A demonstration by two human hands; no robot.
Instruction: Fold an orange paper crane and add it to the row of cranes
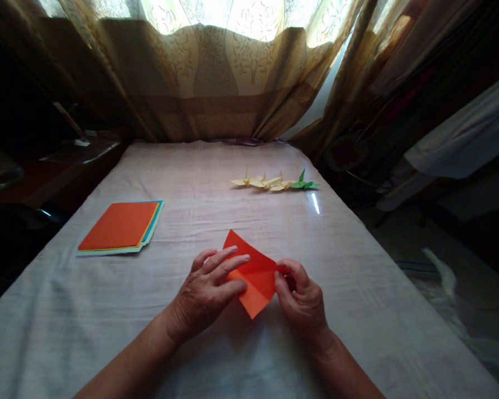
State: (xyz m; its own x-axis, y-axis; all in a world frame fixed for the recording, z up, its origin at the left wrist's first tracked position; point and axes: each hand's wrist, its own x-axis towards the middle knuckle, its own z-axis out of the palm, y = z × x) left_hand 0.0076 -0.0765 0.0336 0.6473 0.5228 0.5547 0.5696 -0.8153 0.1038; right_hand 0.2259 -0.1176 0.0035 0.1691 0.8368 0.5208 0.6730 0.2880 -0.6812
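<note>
A red-orange sheet of origami paper [260, 274], creased across its middle, is between my hands over the cloth. My right hand [301, 296] pinches its right corner between thumb and fingers. My left hand [212, 285] lies over the left part of the sheet with its fingers stretched out and apart, hiding that corner. The sheet's near corner points toward me and looks slightly raised, with a shadow below it.
A stack of coloured paper [118, 226], orange on top, lies at the left. Several pale yellow folded cranes [266, 182] and a green one [304, 183] stand in a row at the back right. The bed-like surface [183, 366] ends near a curtain [216, 72].
</note>
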